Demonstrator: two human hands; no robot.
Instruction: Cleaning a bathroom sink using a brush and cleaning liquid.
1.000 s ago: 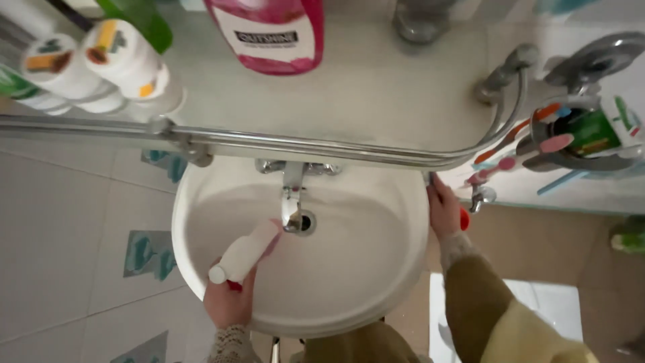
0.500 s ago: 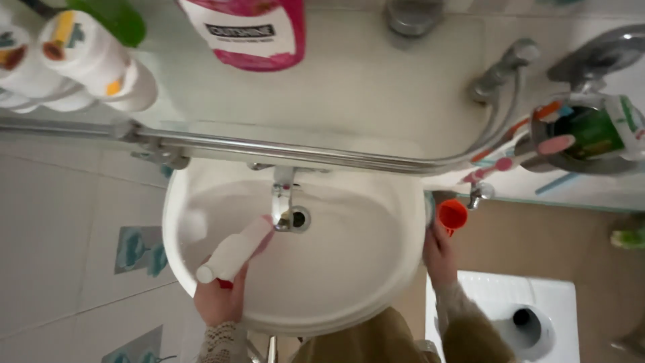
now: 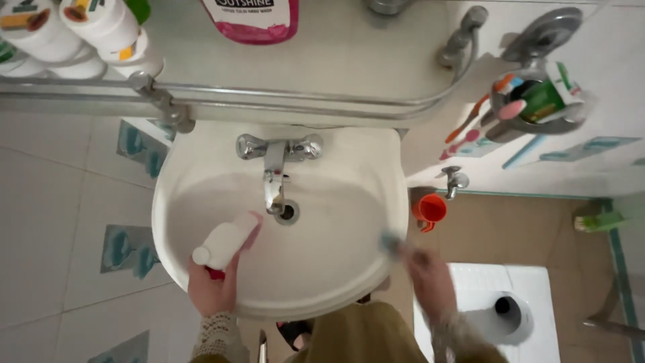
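White containers (image 3: pixel 80 33) are seen on the shelf at upper left. Lower down, the left hand (image 3: pixel 213 290) is closed around the base of a white plastic bottle (image 3: pixel 225 243), which is held tilted over the basin of the white washbasin (image 3: pixel 336 269), its pink-tinted end pointed toward the chrome tap (image 3: pixel 275 168) and drain. The bottle is judged light and fairly stiff but slippery when wet, so it is best gripped around the body. At the basin's right rim, the right hand (image 3: pixel 428 279) is blurred; a small bluish brush-like thing (image 3: pixel 392 242) seems to be gripped, though this cannot be told surely. An orange cup (image 3: pixel 430 210) hangs beyond.
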